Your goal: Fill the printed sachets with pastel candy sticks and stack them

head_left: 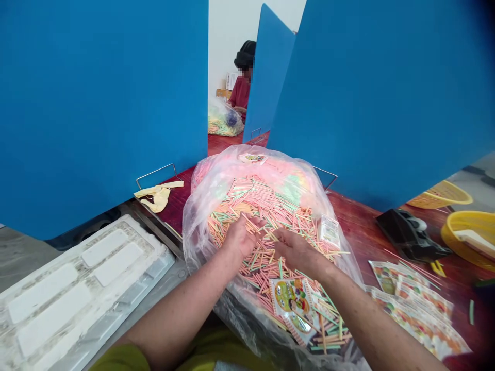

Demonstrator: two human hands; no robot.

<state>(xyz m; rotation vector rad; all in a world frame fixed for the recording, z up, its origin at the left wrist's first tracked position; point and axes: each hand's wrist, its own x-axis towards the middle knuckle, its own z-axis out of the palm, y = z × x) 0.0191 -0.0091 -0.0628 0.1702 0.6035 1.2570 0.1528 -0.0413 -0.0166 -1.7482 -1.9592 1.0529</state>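
A large clear plastic bag (195,216) lies wide open before me, heaped with thin pink, green, yellow and orange sticks (251,190). Over the heap, my left hand (242,238) is turned partly palm up, its fingers curled round a few of these sticks. My right hand (294,251) is just to its right, fingers drawn together close to the stick ends; whether it grips any is hidden. Below the hands, a printed packet with a cartoon picture (292,309) rests on the sticks. A smaller white packet (329,232) sits at the bag's right side.
Printed packets (419,309) are piled on the red table (351,211) at right, near a black tape dispenser (412,234) and yellow baskets (469,237). Blue partitions (104,103) stand behind. A white foam lid (85,288) is at left. Another person (242,90) sits beyond.
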